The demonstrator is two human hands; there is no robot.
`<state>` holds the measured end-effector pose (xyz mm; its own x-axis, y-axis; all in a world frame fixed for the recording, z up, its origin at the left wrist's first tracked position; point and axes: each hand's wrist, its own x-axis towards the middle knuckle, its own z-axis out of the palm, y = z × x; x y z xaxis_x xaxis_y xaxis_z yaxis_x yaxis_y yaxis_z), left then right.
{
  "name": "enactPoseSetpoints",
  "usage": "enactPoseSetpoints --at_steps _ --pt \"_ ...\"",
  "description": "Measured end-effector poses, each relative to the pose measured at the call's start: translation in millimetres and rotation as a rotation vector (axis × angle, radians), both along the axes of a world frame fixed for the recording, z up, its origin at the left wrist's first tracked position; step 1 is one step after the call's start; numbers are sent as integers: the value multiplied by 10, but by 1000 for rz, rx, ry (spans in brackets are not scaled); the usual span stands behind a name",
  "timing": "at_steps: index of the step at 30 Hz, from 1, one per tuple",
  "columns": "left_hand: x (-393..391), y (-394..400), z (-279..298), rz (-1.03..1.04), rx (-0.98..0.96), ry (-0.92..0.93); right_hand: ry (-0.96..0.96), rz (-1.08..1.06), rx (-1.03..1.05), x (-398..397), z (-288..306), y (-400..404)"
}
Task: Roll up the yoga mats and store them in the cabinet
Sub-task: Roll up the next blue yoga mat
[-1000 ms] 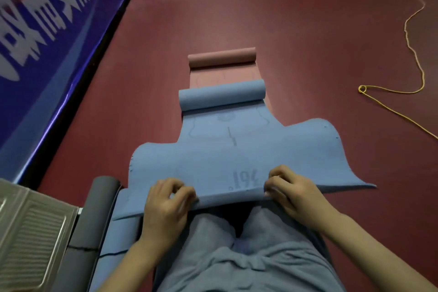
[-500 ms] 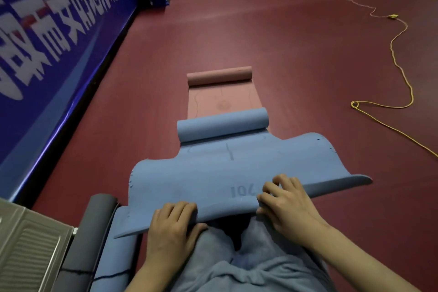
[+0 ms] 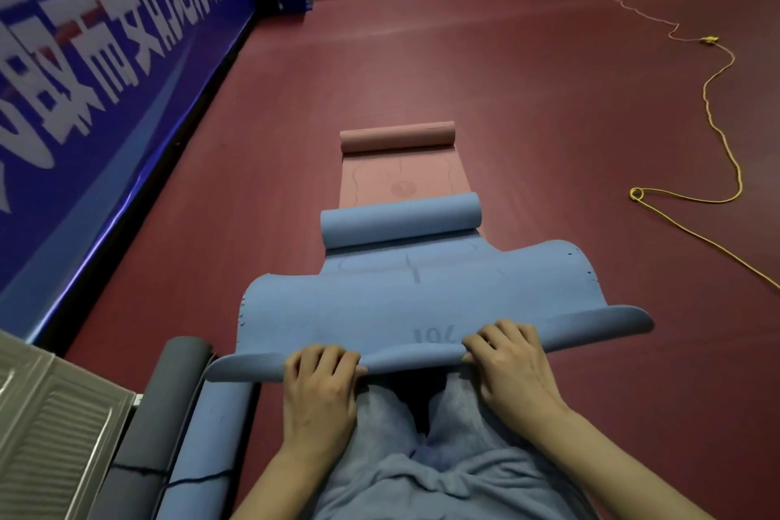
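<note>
- Both the left hand (image 3: 323, 384) and right hand (image 3: 513, 363) gripped the blue mat (image 3: 405, 304)'s near edge, rolling just begun.
- At 12 o'clock, the pink mat (image 3: 403, 177) lay mostly flat; at 8 o'clock, two rolled mats (image 3: 185, 426) waited unstored.

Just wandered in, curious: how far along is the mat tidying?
Done: a grey roll and a blue roll lie beside the person. In hand: left hand and right hand curl the blue mat's near edge. Left: the pink mat, and storing everything.
</note>
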<state>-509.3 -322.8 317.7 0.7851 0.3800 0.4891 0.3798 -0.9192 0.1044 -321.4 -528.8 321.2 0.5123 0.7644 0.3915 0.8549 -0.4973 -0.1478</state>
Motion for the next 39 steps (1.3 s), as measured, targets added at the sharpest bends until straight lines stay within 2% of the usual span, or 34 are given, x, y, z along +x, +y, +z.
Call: enactPoseSetpoints --at_steps 4,8,10,18,22,25,36,39 --pt "-6 100 101 1 -176 -3 113 73 57 80 126 6" --pt "-64 167 155 5 -439 66 404 143 43 165 151 -94" --pt "-44 163 56 56 -530 79 450 179 84 195 70 -97" --pt "12 150 -42 169 -315 -30 237 222 170 198 -86 -146" --pt "6 37 24 124 -38 33 132 167 149 149 -20 -177" --pt "-84 -36 74 90 61 38 42 83 100 110 9 -163" --pt "-32 -58 76 74 46 86 -237 -16 62 19 -56 19" --pt "30 31 80 69 68 104 -241 -42 80 74 -68 97"
